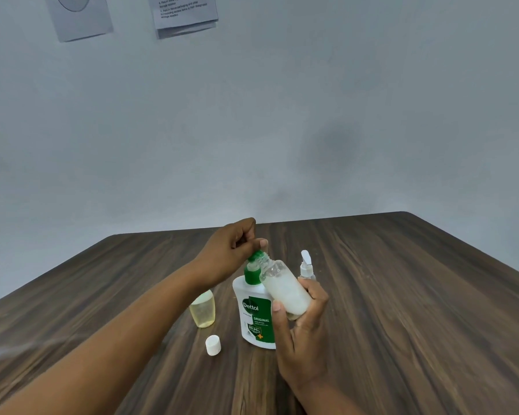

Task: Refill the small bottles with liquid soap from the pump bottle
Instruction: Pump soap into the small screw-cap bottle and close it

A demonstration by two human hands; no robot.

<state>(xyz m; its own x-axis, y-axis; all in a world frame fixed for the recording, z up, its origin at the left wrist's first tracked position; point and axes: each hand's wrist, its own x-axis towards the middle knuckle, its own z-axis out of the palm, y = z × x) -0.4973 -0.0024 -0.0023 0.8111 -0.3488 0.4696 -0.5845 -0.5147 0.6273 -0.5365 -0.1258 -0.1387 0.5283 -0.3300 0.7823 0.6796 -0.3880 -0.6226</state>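
So the pump bottle [253,316] is a Dettol one: white, green label, "Dettol" and "ORIGINAL" easy to read, plus a "99.9%" line and smaller print I can't make out. It stands upright at lower centre of the frame, long axis vertical.

The left hand [228,256] sits curled over the green pump head [254,256], thumb out front. The right hand [304,333] has thumb and fingers wrapped round the small bottle [286,290]. That one is clear, uncapped and mostly full of whitish soap. It's tilted, with the base low right in the palm and the open neck pointing up-left, right at the pump head.

Just left of the Dettol is a yellow bottle [203,313], upright, its top hidden behind the forearm. A white cap [213,345] lies on the table [402,295] below it. A spray bottle [306,266] pokes up behind the right fingers.

The far table edge runs just behind the left hand, against the wall [282,115]. There's lots of bare wood on the right, out to the rounded corner. Two papers [80,19] hang upper left, text too blurry to read.
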